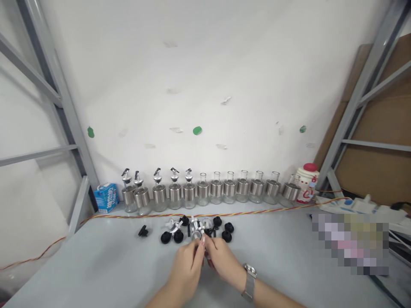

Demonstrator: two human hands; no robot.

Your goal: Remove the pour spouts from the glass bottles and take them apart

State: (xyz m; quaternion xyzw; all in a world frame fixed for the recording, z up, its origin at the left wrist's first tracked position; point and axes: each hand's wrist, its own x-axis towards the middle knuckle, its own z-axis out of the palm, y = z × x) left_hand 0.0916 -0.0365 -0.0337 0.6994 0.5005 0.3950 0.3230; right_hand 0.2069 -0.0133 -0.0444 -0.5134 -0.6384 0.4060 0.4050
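Note:
My left hand (189, 263) and my right hand (223, 261) meet over the near part of the table, fingers closed and thumbs together. What they pinch is mostly hidden by the fingers. Just beyond the fingertips lies a loose group of pourer parts: black stoppers (165, 238) with ribbed bases, clear plastic pieces (170, 224) and silver caps (207, 223). One silver cap (196, 235) shows right at the fingertips; whether it is held or lying there I cannot tell. A single black part (143, 231) sits apart to the left.
Along the wall stands a row of glass bottles with steel bands; the left ones carry pourers (157, 177), the right ones (244, 188) have bare necks. A blue carton (106, 198), a white jar with red lid (307, 184), a red-yellow cord (250, 212) and a power strip (356, 205) surround them.

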